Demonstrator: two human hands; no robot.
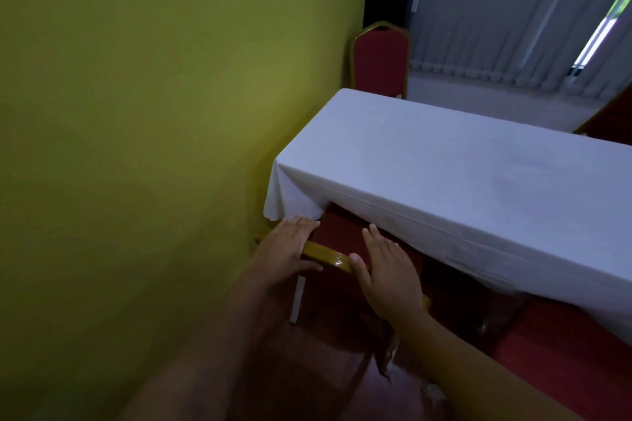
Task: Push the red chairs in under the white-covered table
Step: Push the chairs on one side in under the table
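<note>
A red chair (pixel 337 237) with a gold frame stands at the near left corner of the table, its back touching the hanging white cloth (pixel 461 174). My left hand (pixel 289 246) grips the gold top rail at its left end. My right hand (pixel 386 267) wraps over the top of the backrest, fingers flat on the red padding. The chair's seat is hidden under the cloth. A second red chair (pixel 381 60) stands upright behind the table's far end. A red seat (pixel 561 355) shows at the lower right, partly under the cloth.
A yellow-green wall (pixel 154 130) runs close along the left, leaving a narrow gap beside the table. Grey vertical blinds (pixel 513 10) hang at the back. Another red chair's edge (pixel 612 120) shows at the far right. The floor is reddish.
</note>
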